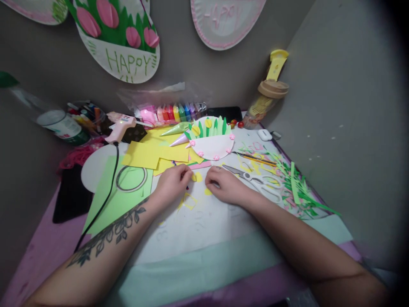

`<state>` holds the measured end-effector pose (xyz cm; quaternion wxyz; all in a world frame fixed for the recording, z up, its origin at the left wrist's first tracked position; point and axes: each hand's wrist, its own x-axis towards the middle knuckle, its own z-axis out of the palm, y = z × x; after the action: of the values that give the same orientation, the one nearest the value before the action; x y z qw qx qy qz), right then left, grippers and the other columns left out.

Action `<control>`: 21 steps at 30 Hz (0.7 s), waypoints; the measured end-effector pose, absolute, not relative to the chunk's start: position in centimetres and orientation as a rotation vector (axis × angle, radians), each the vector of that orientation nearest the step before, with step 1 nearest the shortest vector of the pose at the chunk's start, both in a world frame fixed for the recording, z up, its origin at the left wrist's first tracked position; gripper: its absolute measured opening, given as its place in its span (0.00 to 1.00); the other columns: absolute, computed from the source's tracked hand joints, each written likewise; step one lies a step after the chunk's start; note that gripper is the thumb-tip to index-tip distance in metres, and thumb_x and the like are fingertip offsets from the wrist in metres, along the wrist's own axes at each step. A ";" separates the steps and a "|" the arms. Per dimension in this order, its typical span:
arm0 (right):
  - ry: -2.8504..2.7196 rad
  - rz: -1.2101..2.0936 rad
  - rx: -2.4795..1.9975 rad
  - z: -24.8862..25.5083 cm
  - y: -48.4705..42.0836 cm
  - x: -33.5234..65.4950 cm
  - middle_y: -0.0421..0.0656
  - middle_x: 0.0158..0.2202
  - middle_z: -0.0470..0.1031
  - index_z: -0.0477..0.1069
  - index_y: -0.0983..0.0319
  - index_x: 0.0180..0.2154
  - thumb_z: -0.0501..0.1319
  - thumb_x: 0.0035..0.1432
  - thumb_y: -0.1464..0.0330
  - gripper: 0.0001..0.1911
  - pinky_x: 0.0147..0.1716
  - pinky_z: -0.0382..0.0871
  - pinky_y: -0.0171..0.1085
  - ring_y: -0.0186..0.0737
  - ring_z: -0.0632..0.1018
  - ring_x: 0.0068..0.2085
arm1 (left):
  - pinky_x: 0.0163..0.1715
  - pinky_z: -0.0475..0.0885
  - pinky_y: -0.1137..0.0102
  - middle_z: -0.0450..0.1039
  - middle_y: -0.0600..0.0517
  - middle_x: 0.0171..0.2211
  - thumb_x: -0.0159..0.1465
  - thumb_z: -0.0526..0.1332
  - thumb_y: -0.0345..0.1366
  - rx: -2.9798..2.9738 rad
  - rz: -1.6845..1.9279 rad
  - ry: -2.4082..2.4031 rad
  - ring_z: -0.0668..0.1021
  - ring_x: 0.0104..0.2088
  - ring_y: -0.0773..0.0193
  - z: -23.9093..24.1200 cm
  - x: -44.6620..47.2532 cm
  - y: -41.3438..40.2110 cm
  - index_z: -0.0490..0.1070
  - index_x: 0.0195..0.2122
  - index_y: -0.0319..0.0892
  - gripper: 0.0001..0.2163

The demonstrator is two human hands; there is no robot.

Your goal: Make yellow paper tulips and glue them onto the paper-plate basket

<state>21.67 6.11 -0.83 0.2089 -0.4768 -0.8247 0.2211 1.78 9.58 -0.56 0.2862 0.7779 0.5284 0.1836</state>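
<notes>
My left hand (172, 182) rests on the white work sheet (204, 221) with its fingers curled around a small yellow paper piece (194, 176). My right hand (223, 184) lies just right of it, fingers bent down onto the sheet beside another yellow scrap (207, 192); what it grips, if anything, is hidden. Just beyond both hands stands a white half paper plate (212, 145) with green paper grass, yellow buds and small pink flowers. Scissors (252, 177) lie right of my right hand.
Yellow paper sheets (150, 154) and a pink glue gun (120, 126) with its black cord lie at the left. A green sheet holds a tape ring (131, 178). Green paper strips (297, 187) pile at the right. Clay packs (172, 113), a marker cup and a bottle stand at the back.
</notes>
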 end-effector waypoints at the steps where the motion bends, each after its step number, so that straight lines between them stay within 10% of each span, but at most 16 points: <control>1: -2.236 0.603 -1.340 -1.0 6.4 21.5 0.43 0.31 0.69 0.69 0.62 0.30 0.57 0.53 0.77 0.06 0.38 0.65 0.37 0.40 0.71 0.36 | 0.25 0.60 0.71 0.73 0.55 0.23 0.62 0.52 0.40 2.063 0.505 1.408 0.73 0.26 0.64 -0.6 1.8 9.6 0.70 0.30 0.43 0.11; 21: -2.170 0.507 -1.237 -2.6 7.4 21.1 0.46 0.37 0.73 0.71 0.62 0.37 0.55 0.54 0.78 0.11 0.45 0.67 0.42 0.42 0.72 0.43 | 0.31 0.62 0.69 0.69 0.51 0.28 0.62 0.52 0.40 2.212 0.470 1.460 0.72 0.33 0.61 -0.9 2.6 9.3 0.70 0.26 0.43 0.12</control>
<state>21.06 7.35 -2.58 0.2920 -0.4643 -0.8142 0.1904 2.65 9.32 -0.86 0.2231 0.8010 0.5289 0.1701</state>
